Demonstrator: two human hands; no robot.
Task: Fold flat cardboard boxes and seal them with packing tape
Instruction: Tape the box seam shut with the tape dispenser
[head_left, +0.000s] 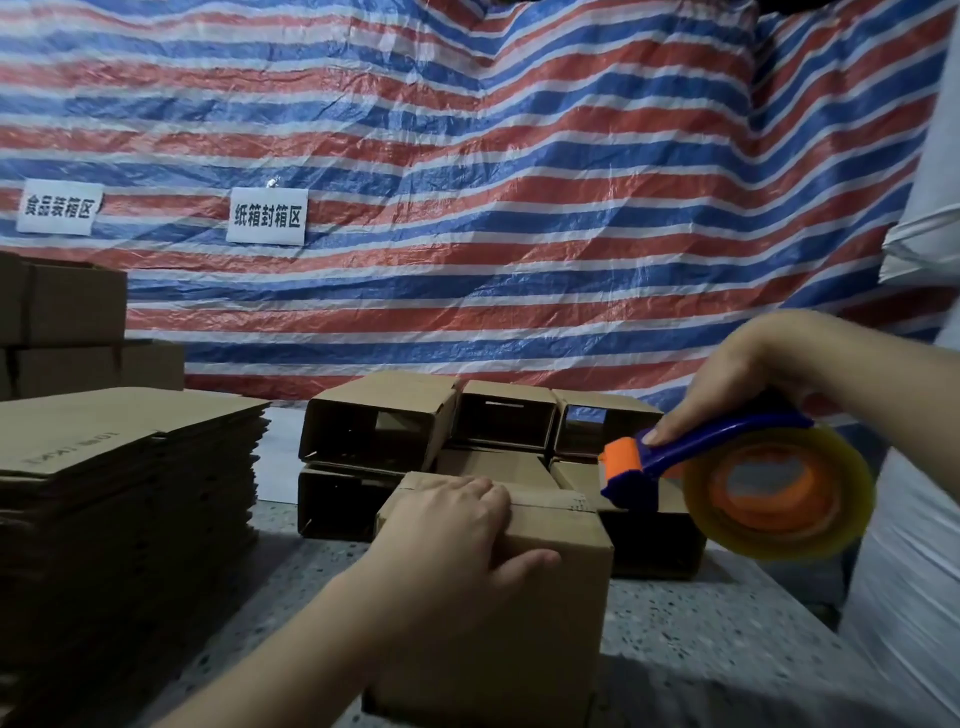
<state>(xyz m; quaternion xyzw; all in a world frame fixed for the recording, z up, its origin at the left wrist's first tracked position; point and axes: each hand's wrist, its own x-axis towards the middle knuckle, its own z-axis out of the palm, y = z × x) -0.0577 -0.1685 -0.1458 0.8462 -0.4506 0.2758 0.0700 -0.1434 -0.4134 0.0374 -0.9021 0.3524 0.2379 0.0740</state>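
Note:
A folded brown cardboard box (545, 597) stands upright on the speckled table (701, 623) in front of me, its top flaps closed along a seam. My left hand (452, 540) lies over the box's top, fingers across the seam and thumb down the front face. My right hand (753, 384) grips a blue and orange tape dispenser (644, 467) with a roll of clear tape (779, 499). The dispenser's orange head sits at the far right end of the box's top seam.
A tall stack of flat cardboard blanks (119, 493) fills the left. Several open folded boxes (467, 426) lie on their sides behind the one I hold. More boxes (67, 332) are stacked at far left. A striped tarp (467, 182) with two paper signs hangs behind.

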